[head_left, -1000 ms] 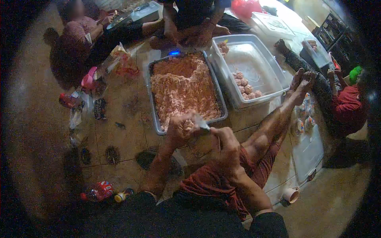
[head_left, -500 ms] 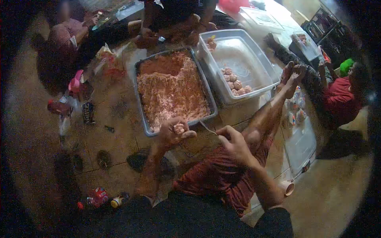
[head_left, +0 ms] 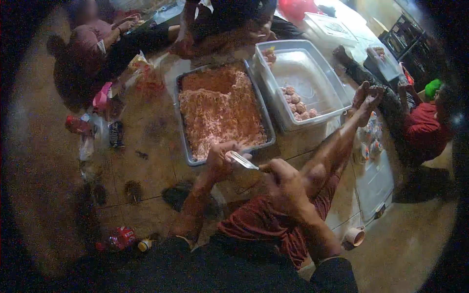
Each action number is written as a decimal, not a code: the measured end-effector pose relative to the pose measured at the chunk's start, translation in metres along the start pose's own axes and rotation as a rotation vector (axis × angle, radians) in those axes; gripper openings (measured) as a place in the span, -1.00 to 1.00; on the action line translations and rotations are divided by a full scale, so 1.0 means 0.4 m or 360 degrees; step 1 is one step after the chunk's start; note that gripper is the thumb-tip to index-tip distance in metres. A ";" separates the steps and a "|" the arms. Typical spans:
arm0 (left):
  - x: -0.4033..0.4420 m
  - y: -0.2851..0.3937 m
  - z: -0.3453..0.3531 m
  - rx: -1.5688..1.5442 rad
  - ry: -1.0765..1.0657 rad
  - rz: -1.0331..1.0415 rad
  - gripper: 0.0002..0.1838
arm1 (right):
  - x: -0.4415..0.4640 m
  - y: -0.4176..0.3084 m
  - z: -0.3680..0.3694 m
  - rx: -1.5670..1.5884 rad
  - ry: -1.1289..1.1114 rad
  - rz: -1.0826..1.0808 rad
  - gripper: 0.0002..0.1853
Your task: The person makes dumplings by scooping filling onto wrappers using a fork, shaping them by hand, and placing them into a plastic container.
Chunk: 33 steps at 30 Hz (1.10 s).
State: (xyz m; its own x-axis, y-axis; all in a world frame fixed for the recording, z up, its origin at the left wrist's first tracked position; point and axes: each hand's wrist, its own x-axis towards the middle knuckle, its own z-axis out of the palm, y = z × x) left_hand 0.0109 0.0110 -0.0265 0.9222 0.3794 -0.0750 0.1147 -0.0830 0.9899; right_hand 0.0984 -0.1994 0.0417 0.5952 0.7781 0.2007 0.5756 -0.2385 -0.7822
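A small ball of pinkish mixture [head_left: 229, 155] sits in my left hand [head_left: 221, 160], whose fingers curl round it near the front rim of the tray. My right hand [head_left: 283, 177] grips a metal fork [head_left: 244, 160], its tines at the ball. Just beyond my hands is a dark-rimmed tray [head_left: 269, 128] filled with the reddish-pink mixture [head_left: 217, 115]. Right of it stands a clear plastic bin [head_left: 326, 115] with several round balls [head_left: 296, 103] along its near left side and more in its far left corner.
One person [head_left: 93, 36] sits at the far left, another [head_left: 229, 22] behind the tray, a third [head_left: 425, 124] at the right. Bottles [head_left: 122, 238] lie at lower left, a cup [head_left: 355, 236] at lower right. A clear lid [head_left: 373, 188] lies right of my legs.
The fork has moved from beside the tray's front edge to the ball in my left hand. The person behind the tray has shifted their hands.
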 end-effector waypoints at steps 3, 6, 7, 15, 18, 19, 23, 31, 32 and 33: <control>-0.005 -0.014 -0.007 0.0284 -0.0043 0.0111 -0.72 | -0.007 -0.016 -0.016 0.0138 0.0031 0.0258 -0.88; 0.017 -0.010 -0.009 0.0309 0.0024 0.0347 -0.74 | 0.001 0.024 0.016 0.0029 0.0100 0.0012 -0.87; 0.015 0.002 -0.010 0.0356 0.0107 0.0521 -0.74 | -0.007 0.012 0.010 0.0049 0.0069 0.0087 -0.87; 0.009 0.011 -0.020 0.0371 -0.0124 0.0407 -0.70 | -0.004 0.003 0.052 0.0102 0.0147 -0.0081 -0.88; 0.002 0.002 -0.018 0.0407 0.0101 0.0570 -0.66 | -0.017 -0.042 0.011 0.0057 0.0336 0.0116 -0.82; -0.007 0.008 -0.016 0.0257 0.0077 0.0527 -0.63 | -0.020 -0.029 0.018 0.0060 0.0328 0.0124 -0.82; 0.005 0.008 -0.017 0.0452 0.0065 0.0508 -0.64 | -0.021 -0.002 0.034 -0.0016 0.0288 -0.0043 -0.82; 0.037 -0.029 -0.016 0.0448 0.0092 0.0330 -0.68 | -0.010 0.044 0.089 0.0000 0.0243 -0.0027 -0.88; 0.035 -0.012 -0.009 0.0450 0.0097 0.0344 -0.68 | -0.005 0.035 0.076 -0.0004 0.0249 -0.0040 -0.88; 0.026 -0.001 0.002 0.0147 0.0200 0.0414 -0.68 | -0.007 0.016 0.057 0.0089 0.0347 0.0077 -0.88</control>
State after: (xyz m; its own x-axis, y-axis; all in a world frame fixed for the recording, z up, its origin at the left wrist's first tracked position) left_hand 0.0207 0.0141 -0.0276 0.8726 0.4453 0.2006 -0.0806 -0.2737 0.9584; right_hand 0.0875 -0.1899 0.0228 0.7319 0.6213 0.2799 0.5150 -0.2352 -0.8243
